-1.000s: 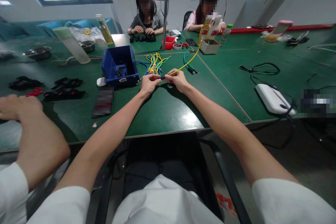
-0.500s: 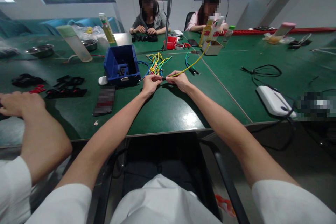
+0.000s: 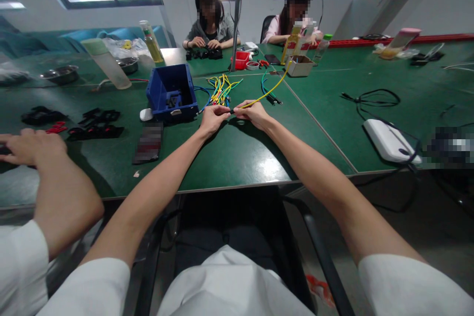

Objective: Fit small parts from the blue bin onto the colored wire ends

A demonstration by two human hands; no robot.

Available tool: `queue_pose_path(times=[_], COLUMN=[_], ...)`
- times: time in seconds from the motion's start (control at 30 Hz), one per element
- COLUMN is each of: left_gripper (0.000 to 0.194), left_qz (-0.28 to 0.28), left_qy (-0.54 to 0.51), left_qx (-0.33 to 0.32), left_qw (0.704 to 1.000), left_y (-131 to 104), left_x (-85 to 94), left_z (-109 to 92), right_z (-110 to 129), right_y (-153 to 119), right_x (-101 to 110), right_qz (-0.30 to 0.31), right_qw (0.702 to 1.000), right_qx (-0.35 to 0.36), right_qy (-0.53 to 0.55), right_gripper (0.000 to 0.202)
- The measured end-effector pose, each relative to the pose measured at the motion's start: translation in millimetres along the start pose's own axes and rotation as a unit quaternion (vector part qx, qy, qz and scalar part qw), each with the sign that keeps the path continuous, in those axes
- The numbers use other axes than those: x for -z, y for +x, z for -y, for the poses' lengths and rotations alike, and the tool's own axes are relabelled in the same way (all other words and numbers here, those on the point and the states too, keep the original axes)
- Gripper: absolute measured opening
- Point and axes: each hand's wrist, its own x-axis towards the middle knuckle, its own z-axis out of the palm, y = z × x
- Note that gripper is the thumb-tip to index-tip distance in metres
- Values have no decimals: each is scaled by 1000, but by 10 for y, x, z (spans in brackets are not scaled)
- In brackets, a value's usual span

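Observation:
Between my two hands is a small black piece (image 3: 232,111) at one end of a yellow wire (image 3: 272,90). My left hand (image 3: 214,119) pinches the black piece from the left. My right hand (image 3: 254,113) pinches the wire near that piece, and the wire runs up to a small beige box (image 3: 300,67). Just beyond my left hand lies a bunch of yellow, green and blue wires (image 3: 223,88). Green and black wires (image 3: 269,93) lie beyond my right hand. A blue bin (image 3: 172,93) with dark parts stands left of the bunch.
A neighbour's hand and forearm (image 3: 55,177) reach in at the left near black parts (image 3: 98,126). Two people sit across the green table (image 3: 237,158). A white device (image 3: 390,142) with a black cable lies right; bottles (image 3: 151,44) and a red container (image 3: 242,60) stand farther back.
Both my hands keep nearly the same place and grip. The whole view has shifted very slightly. The neighbour's hand at the left now shows a dark item in it.

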Motion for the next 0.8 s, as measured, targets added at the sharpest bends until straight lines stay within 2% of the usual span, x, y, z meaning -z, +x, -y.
queue_pose_path(times=[0.2, 0.4, 0.63, 0.8], left_gripper=[25, 26, 24, 19], left_qz=[-4, -7, 8, 0], left_qy=[2, 24, 19, 43], left_qx=[-8, -22, 4, 22], left_qw=[1000, 999, 1000, 999], left_y=[-5, 20, 54, 81], left_x=[-3, -4, 18, 13], left_z=[-7, 35, 94, 94], right_z=[6, -11, 4, 9], right_y=[-43, -28, -6, -2], right_x=[-68, -118, -89, -112], right_qz=[21, -8, -5, -25], right_qw=[1000, 997, 997, 991], right_qx=[8, 59, 57, 89], right_qy=[-3, -44, -56, -97], right_gripper=[42, 45, 44, 40])
